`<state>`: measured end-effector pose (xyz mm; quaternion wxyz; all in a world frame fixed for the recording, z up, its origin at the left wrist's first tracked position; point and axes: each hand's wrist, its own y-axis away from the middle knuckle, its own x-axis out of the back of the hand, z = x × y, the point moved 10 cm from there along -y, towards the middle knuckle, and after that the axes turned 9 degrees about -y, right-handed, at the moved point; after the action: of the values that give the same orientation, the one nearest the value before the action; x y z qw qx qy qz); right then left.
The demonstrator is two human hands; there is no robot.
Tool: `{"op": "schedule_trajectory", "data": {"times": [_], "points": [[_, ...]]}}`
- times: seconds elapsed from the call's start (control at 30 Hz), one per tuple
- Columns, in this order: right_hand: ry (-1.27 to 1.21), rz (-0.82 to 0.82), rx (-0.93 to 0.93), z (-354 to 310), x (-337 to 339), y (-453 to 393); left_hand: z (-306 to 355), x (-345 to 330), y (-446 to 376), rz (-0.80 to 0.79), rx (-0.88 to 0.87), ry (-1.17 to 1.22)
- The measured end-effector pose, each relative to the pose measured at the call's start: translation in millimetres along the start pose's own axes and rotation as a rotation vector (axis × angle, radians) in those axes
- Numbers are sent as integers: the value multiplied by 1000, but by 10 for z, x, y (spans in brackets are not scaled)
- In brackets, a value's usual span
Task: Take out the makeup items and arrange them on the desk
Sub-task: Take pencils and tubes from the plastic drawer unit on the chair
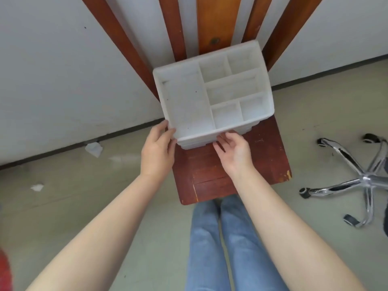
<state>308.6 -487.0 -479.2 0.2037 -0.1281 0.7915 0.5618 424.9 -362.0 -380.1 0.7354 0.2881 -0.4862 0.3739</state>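
Note:
A white plastic organizer box (pixel 184 101) with several empty compartments stands on the seat of a red-brown wooden chair (pixel 264 156). It has a drawer part along its near front side. My left hand (pixel 157 148) holds the box's near left corner, thumb on the front edge. My right hand (pixel 233 150) reaches under the front lip, fingers curled at the drawer front. No makeup items are visible in the compartments.
The chair's slatted back (pixel 212 24) rises against a white wall. A chrome swivel-chair base (pixel 365 179) with castors lies on the floor at the right. Scraps of white paper (pixel 94 149) lie on the floor at the left. My jeans-clad legs (pixel 222 244) are below the seat.

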Motion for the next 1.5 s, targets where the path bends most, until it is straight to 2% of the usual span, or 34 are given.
{"op": "schedule_trajectory", "data": {"times": [0.13,0.27,0.4,0.5,0.63,0.77,0.83,0.93,1.0,1.07,1.13,1.17,1.23,1.37,1.5], "points": [[-88,-3,-39,11,-65,-1,48,13,5,-14,-12,-21],[111,-27,-32,-37,-8,7,119,-44,22,-97,-69,-126],[250,132,-31,-45,384,79,112,-144,88,-178,-59,-184],[286,237,-57,32,767,248,138,-115,119,-166,-1,-179],[269,252,-100,168,1009,404,53,-195,197,-276,90,-207],[308,225,-113,129,960,446,111,-156,220,-226,71,-167],[544,186,-184,93,919,522,188,-156,275,-153,9,-160],[1212,38,-296,-28,810,730,358,-190,390,-116,-81,-176],[1567,-121,-122,-248,559,736,347,-285,465,-172,-15,-158],[1909,-282,219,-459,159,676,207,-353,550,-198,172,-118],[2189,-429,449,-469,-145,575,57,-406,652,-245,410,-40],[2314,-469,480,-429,-195,480,-5,-477,715,-298,515,10],[2562,-470,477,-365,-182,260,-49,-573,766,-350,604,78],[2820,-491,507,-264,-119,99,-98,-653,688,-356,574,132],[2831,-500,525,-199,-170,57,-108,-673,648,-367,553,139]]}}
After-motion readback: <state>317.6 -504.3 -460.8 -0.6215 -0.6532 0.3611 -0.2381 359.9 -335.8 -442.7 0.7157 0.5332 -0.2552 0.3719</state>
